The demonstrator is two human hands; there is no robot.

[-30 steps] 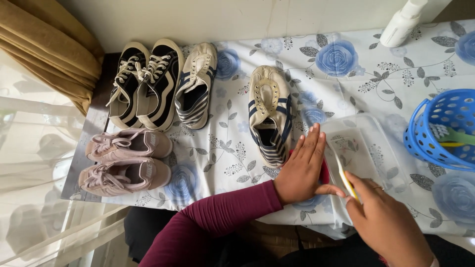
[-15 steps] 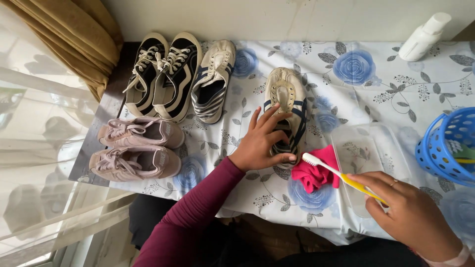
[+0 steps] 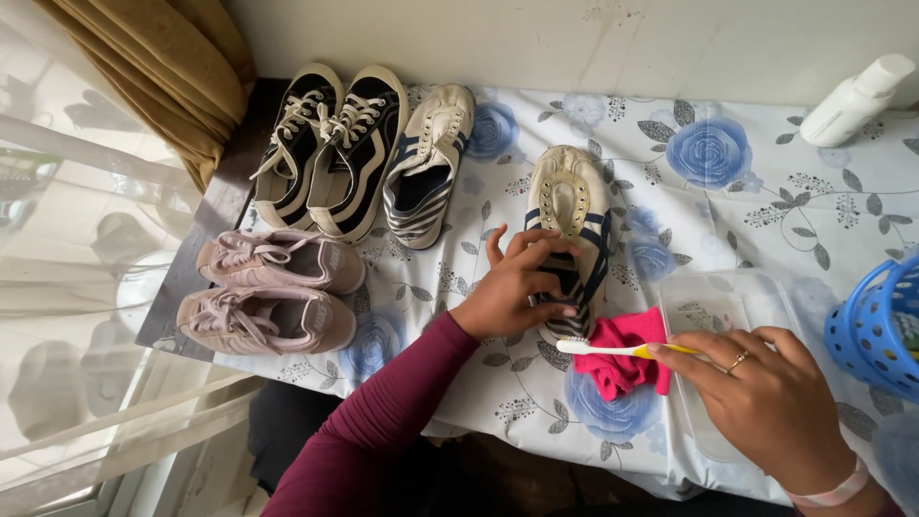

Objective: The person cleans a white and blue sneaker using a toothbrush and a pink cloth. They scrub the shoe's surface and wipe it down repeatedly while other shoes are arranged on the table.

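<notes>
1. A cream shoe with dark blue stripes is lying on the table, near the middle of it, with its toe pointing to the far edge and its heel toward the near edge.
2. The heel part of this shoe is gripped by the left hand; the fingers are curled over the shoe's opening and the thumb is pressed on its left side.
3. A toothbrush with a yellow handle and a white head is held by the right hand. The fingers are closed around the handle, and the bristle head is pointed left, just beside the heel of the shoe.
4. A pink cloth is seen under the toothbrush, crumpled, near the front edge of the table and touching the heel end of the shoe.
5. A clear plastic lid or tray is placed just right of the cloth; part of it is covered by the right hand.
6. A second striped shoe is found to the left of the first one, near the far edge.
7. A pair of black sneakers with white laces is set at the far left corner.
8. A pair of pink sneakers is laid on its sides at the left edge.
9. A blue basket is standing at the right edge, and a white bottle is lying at the far right corner.
10. The table is covered by a white cloth with blue flowers.
</notes>
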